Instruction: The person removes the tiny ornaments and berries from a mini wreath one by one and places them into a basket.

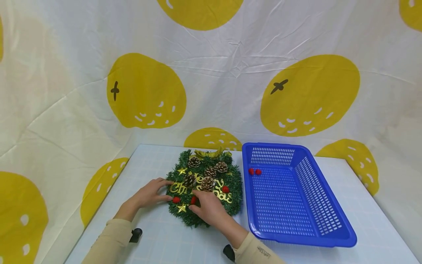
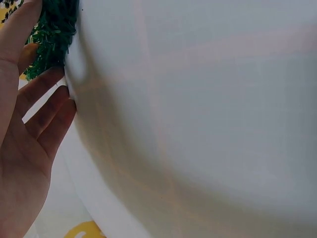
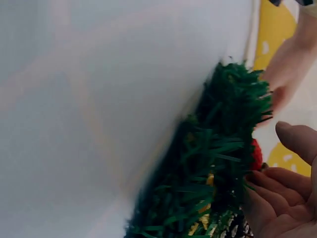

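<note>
A green tinsel Christmas wreath lies on the table, bearing pine cones, gold stars and gold lettering. My left hand is at its left edge, thumb and fingers spread. In the left wrist view, the left hand's fingers are nearly straight beside the tinsel. My right hand reaches over the wreath's lower middle, around a small red berry-like ornament. The right wrist view shows its thumb and fingers apart, with the red ornament just beyond them. Another red ornament sits by my left thumb.
Right of the wreath stands a blue plastic basket with perforated sides. Inside, two red berry-like ornaments lie near its left wall. A white cloth printed with yellow fruit hangs behind the table.
</note>
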A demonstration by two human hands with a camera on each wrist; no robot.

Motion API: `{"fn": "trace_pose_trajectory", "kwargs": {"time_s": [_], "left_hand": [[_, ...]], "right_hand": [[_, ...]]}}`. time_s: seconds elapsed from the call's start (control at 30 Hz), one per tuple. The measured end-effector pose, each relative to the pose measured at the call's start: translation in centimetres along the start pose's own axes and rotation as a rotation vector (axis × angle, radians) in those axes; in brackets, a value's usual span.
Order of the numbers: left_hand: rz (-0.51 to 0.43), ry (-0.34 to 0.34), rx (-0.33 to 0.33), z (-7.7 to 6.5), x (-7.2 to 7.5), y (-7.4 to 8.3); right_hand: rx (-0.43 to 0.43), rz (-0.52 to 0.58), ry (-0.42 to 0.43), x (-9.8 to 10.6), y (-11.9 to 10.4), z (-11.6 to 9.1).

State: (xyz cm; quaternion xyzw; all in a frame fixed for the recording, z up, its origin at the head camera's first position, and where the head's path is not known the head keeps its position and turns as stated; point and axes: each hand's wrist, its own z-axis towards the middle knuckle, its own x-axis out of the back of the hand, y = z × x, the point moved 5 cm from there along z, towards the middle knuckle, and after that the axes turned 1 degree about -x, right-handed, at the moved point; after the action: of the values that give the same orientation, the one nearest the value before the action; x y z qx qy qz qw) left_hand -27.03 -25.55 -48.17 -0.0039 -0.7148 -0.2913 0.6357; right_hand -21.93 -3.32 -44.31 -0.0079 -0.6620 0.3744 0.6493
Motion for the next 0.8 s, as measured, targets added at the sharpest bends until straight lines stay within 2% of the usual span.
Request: {"fn": "trace_pose_trajectory", "kwargs": {"time_s": [0.37, 0.53, 0.8], "left_hand": [[0.005, 0.004, 0.006, 0.0, 0.1, 0.2], [0.011, 0.011, -0.006, 0.0, 0.2, 0.2], [0.02, 0.012, -0.017, 0.1, 0.2, 0.2]], "right_hand": [[0.048, -0.145, 0.083, -0.9, -0.2, 0.3], [0.068, -0.179, 0.098, -1.0, -0.4, 0.3], [0.127, -0.242, 0.169, -1.3, -0.6, 0.3]]}}
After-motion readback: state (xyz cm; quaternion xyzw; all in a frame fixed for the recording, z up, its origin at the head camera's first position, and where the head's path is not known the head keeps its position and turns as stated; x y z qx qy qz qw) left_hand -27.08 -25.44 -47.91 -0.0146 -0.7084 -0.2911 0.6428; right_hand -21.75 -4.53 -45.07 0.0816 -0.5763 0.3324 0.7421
